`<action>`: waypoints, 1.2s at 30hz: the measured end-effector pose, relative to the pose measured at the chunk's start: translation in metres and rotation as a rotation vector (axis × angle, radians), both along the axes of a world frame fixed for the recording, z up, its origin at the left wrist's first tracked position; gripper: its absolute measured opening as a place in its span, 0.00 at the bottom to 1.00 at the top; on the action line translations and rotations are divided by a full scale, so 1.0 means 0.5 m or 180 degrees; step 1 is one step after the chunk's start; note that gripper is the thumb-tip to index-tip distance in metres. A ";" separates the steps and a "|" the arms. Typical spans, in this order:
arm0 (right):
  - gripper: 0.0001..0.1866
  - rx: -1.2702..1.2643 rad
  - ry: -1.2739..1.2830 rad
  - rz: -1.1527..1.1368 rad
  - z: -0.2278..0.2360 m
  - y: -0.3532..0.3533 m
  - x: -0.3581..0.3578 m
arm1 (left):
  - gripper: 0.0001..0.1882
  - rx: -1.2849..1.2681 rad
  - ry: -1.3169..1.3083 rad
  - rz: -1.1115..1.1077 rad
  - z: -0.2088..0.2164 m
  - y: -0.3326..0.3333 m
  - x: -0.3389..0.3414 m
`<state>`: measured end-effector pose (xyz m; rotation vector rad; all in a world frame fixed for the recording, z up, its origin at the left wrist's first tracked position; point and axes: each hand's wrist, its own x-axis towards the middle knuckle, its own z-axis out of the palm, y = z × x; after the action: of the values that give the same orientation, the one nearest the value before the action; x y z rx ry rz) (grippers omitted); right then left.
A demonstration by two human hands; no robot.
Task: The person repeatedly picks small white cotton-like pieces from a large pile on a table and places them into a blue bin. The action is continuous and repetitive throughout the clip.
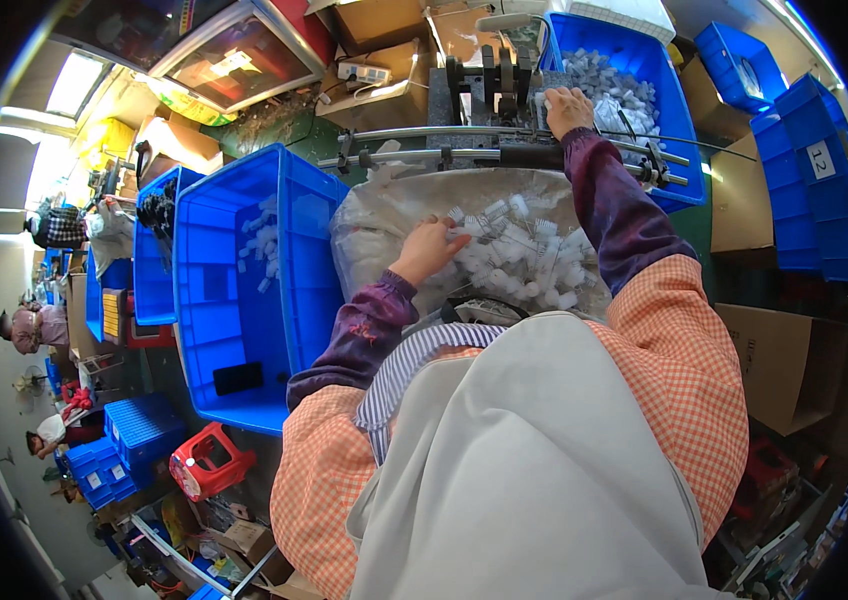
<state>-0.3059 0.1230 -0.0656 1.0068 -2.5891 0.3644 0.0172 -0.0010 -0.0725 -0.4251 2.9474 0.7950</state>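
Note:
A heap of small white translucent plastic pieces (519, 255), some with rows of thin metal pins, lies in a whitish plastic-lined tray (374, 215) before me. My left hand (428, 250) is at the heap's left edge, thumb and fingers apart, fingertips touching pieces there. Farther off and to the right, my right hand (569, 110) bends its fingers down beside a dark metal bench machine (494, 85). Its fingertips are partly hidden, and whatever they hold cannot be made out. Metal rods (424, 155) run across between the machine and the tray.
Left of the tray stands a deep blue bin (294, 220) with scattered white pieces and a dark phone-like slab (238, 378). Another blue bin (679, 120), heaped with white pieces, is at the far right. A red stool (212, 460) and cardboard boxes (779, 365) surround me. People work at far left.

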 end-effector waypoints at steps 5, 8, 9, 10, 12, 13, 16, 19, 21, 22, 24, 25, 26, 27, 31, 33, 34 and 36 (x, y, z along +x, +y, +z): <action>0.08 0.0110 -0.0152 -0.0029 -0.015 -0.011 -0.013 | 0.18 0.0676 0.0037 -0.0118 -0.011 -0.001 0.000; 0.09 0.0222 -0.0267 -0.0077 -0.013 -0.015 -0.016 | 0.16 0.0753 0.0159 -0.0037 0.000 -0.001 0.000; 0.09 0.0243 -0.0296 -0.0086 -0.012 -0.016 -0.016 | 0.15 0.0781 0.0178 -0.0006 0.000 -0.002 0.000; 0.09 0.0263 -0.0321 -0.0087 -0.009 -0.019 -0.016 | 0.15 0.0807 0.0201 0.0035 0.000 -0.003 0.001; 0.09 0.0334 -0.0343 -0.0119 -0.006 -0.019 -0.013 | 0.14 0.0851 0.0192 0.0065 -0.006 -0.006 0.002; 0.09 0.0371 -0.0349 -0.0139 -0.005 -0.019 -0.014 | 0.14 0.0871 0.0164 0.0049 -0.008 -0.006 0.000; 0.10 0.0166 -0.0355 -0.0026 -0.014 -0.015 -0.021 | 0.14 0.0945 0.0011 0.0010 -0.001 -0.007 -0.002; 0.12 0.0229 -0.0540 -0.0089 -0.004 -0.022 -0.023 | 0.13 0.1017 0.0011 -0.0115 -0.006 -0.012 0.002; 0.13 0.0450 -0.0639 -0.0328 0.008 -0.025 -0.016 | 0.13 0.0970 0.0040 -0.0233 -0.013 -0.017 0.006; 0.13 0.0558 -0.0678 -0.0451 0.014 -0.025 -0.016 | 0.13 0.0905 0.0045 -0.0302 -0.010 -0.016 0.006; 0.14 0.0509 -0.0687 -0.0634 0.011 -0.014 -0.026 | 0.12 0.0853 0.0128 -0.0335 -0.011 -0.020 0.002; 0.14 0.0497 -0.0701 -0.0715 0.017 -0.011 -0.020 | 0.12 0.0879 0.0198 -0.0282 -0.017 -0.020 0.002; 0.14 0.0492 -0.0670 -0.0745 0.021 -0.006 -0.010 | 0.11 0.0905 0.0268 -0.0229 -0.023 -0.022 0.004; 0.15 0.0487 -0.0638 -0.0775 0.025 0.003 0.003 | 0.10 0.0883 0.0327 -0.0124 -0.028 -0.024 0.006; 0.17 0.0367 -0.0634 -0.0718 0.017 0.012 0.015 | 0.08 0.0905 0.0458 0.0123 0.013 -0.024 -0.002; 0.17 0.0299 -0.0600 -0.0770 0.013 -0.004 0.026 | 0.07 0.0804 0.0508 0.0191 0.032 -0.029 -0.009; 0.16 0.0281 -0.0576 -0.0709 0.010 -0.014 0.032 | 0.07 0.0684 0.0544 0.0216 0.041 -0.031 -0.013; 0.16 0.0244 -0.0526 -0.0582 0.005 -0.039 0.043 | 0.07 0.0495 0.0614 0.0266 0.058 -0.034 -0.017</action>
<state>-0.2844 0.1034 -0.0630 0.7850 -2.8364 0.3152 0.0089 -0.0182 -0.0435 -0.4893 3.0270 1.1267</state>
